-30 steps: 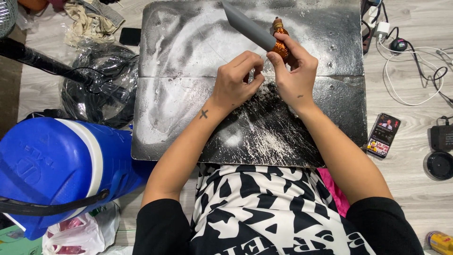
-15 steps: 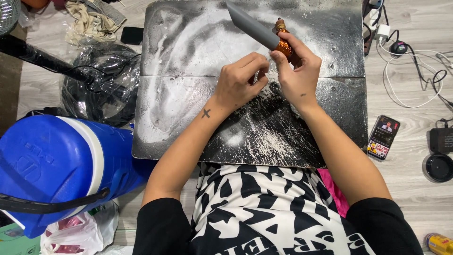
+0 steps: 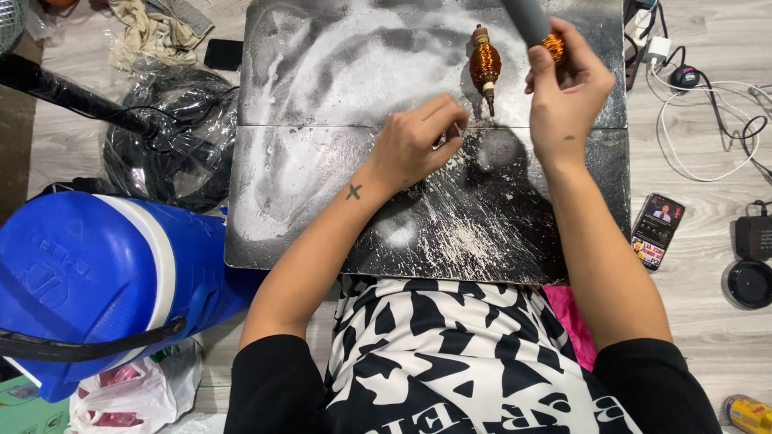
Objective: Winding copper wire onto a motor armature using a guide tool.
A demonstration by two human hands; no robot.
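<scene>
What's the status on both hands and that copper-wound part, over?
Left hand on the dusty metal board, fingers pinching something small, unclear what. Right hand grips grey tool. One copper-wound rotor lies loose on board between the hands. Nothing blocking.

What you can't make out around your hands

Your right hand holds a grey rod that runs off the top edge, and its fingers cover most of a copper coil. Your left hand curls over something small at its fingertips, too hidden to tell. Far right of your right hand, a black disc is cut by the edge.
</scene>
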